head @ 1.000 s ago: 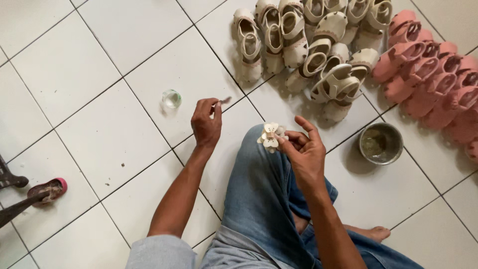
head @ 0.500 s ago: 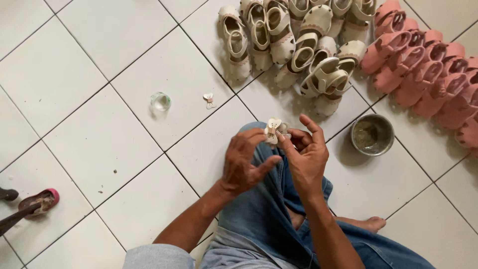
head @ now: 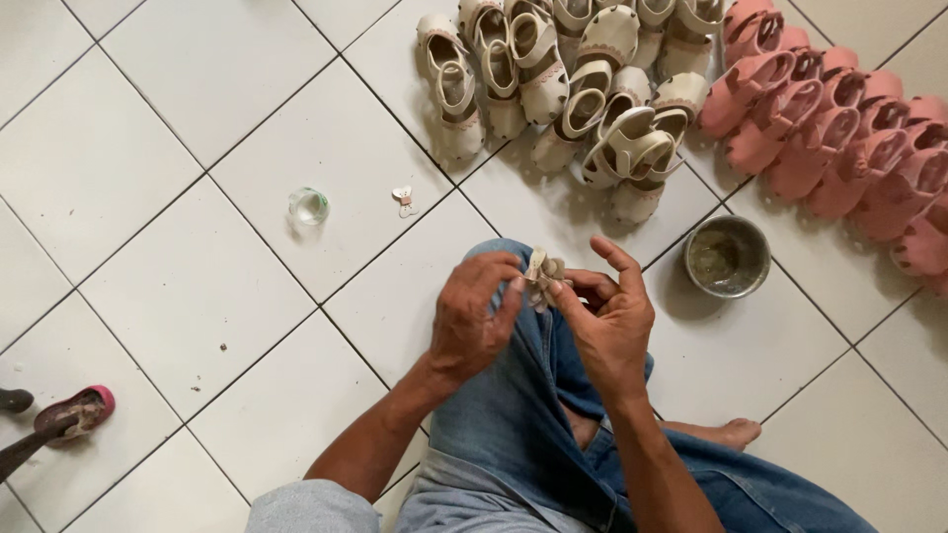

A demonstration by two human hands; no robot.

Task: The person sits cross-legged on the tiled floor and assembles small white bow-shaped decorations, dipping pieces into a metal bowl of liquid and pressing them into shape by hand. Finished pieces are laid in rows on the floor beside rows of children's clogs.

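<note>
Your left hand (head: 474,321) and right hand (head: 612,321) meet over your raised knee, fingers closed around 1 small cream bow (head: 543,274) pinched between the fingertips. It looks light, soft and easily crushed, so hold it by its middle, not the loops. No packages or labels show; a round metal bowl (head: 728,257) sits just right, cream sandals (head: 563,89) and pink sandals (head: 839,138) lie beyond on the floor (head: 197,197).
</note>
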